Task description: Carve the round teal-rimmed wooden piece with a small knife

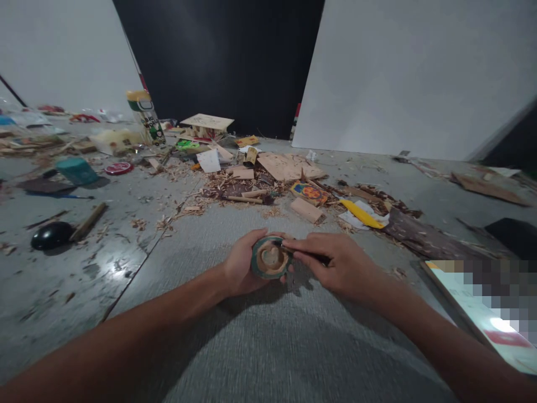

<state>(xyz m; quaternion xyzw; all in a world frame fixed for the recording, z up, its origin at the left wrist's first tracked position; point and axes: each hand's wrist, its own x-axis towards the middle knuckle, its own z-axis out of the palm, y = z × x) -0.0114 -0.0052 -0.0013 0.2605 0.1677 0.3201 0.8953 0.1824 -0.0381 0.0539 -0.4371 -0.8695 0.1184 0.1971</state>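
My left hand is wrapped around a small round wooden bowl with a green outer rim and a pale hollowed centre, held just above the grey mat. My right hand pinches a thin dark carving tool, whose tip rests at the bowl's upper right rim. Both forearms reach in from the bottom of the view.
Wood shavings and scraps litter the floor ahead, with a plywood piece, a yellow object, a tall can, a teal box, a black round object and a wooden stick. White boards lean at the back.
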